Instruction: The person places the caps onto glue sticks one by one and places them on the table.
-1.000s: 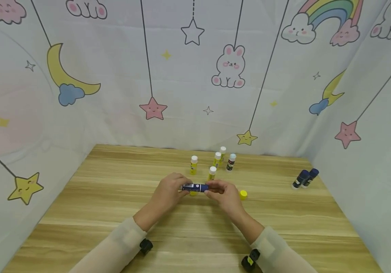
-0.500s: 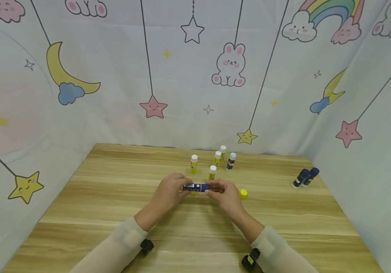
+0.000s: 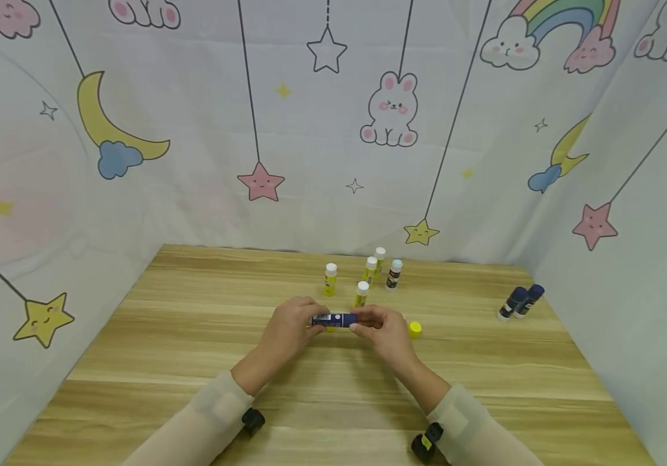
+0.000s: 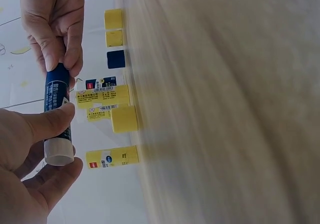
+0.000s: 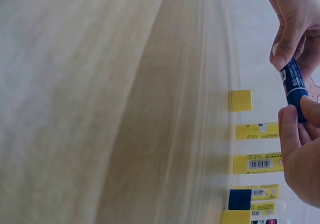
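Note:
A dark blue glue stick (image 3: 333, 320) is held level above the wooden table, between both hands. My left hand (image 3: 289, 328) grips its body near the white base (image 4: 59, 151), thumb on the label. At the other end my right hand (image 3: 388, 336) pinches the dark blue cap (image 5: 297, 103) between thumb and fingers. The cap sits against the body, with a thin white line at the joint in the head view. Just behind the hands, a yellow glue stick (image 3: 361, 296) with a white end stands upright. A yellow cap (image 3: 415, 330) stands right of my right hand.
More yellow glue sticks (image 3: 330, 281) and one dark glue stick (image 3: 394, 276) stand behind the hands. Two dark blue glue sticks (image 3: 511, 305) stand at the table's right edge. A loose dark blue cap (image 4: 115, 59) shows in the left wrist view. Printed curtains (image 3: 322, 129) border the table (image 3: 333, 401).

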